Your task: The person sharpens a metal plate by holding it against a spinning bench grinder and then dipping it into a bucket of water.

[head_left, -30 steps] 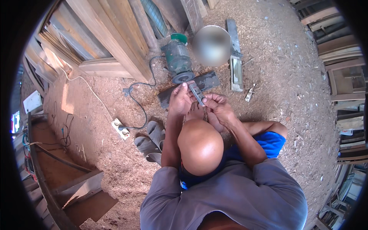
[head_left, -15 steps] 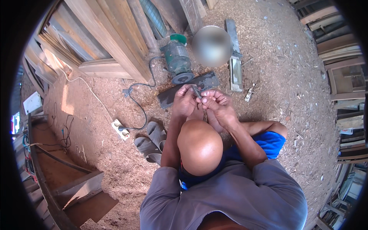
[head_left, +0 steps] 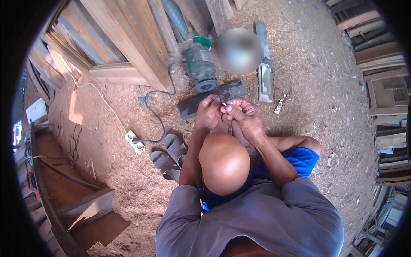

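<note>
You have turned the small, flat grey metal piece point(head_left: 224, 103) nearly edge-on since a second ago; your left hand point(head_left: 208, 113) and right hand point(head_left: 244, 114) pinch it between closed fingertips, near the dark rectangular block point(head_left: 232, 89).

Wood shavings point(head_left: 132, 195) litter the floor point(head_left: 308, 81) beneath the fingers point(head_left: 243, 103); timber point(head_left: 122, 36) stands ahead to their left, boards point(head_left: 383, 55) crowd far right, sunlight point(head_left: 75, 112) strikes well leftward!
</note>
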Motion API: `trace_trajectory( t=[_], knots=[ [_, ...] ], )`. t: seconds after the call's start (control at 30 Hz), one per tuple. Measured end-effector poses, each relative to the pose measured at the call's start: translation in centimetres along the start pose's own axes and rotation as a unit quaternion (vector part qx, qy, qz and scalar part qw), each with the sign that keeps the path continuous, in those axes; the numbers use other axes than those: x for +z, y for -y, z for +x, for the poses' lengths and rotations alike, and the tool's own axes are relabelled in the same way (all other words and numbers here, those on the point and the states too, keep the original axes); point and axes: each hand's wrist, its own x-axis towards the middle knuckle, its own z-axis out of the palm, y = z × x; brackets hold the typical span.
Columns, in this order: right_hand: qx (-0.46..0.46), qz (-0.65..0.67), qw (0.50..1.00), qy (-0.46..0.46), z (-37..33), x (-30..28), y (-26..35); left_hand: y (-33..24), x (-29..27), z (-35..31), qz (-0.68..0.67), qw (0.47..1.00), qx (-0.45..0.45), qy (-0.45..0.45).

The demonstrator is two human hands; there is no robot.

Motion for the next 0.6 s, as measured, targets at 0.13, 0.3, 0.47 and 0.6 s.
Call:
trace_trajectory(
  t=[0.13, 0.3, 0.47, 0.6],
  knots=[
    [0.013, 0.025, 1.000, -0.006, 0.0, -0.2, -0.2, 0.2, -0.1, 0.1, 0.006, 1.000, 0.012, -0.004],
    [0.012, 0.019, 1.000, -0.013, 0.0, -0.2, -0.3, 0.4, -0.7, 0.2, 0.011, 1.000, 0.014, 0.003],
    [0.002, 0.010, 1.000, -0.007, 0.1, -0.4, -0.5, 0.6, -1.0, 0.3, 0.016, 1.000, 0.005, -0.003],
    [0.002, 0.009, 1.000, -0.008, 0.2, -0.4, -0.5, 0.5, -1.2, 0.4, 0.009, 1.000, -0.004, 0.002]
  ],
)
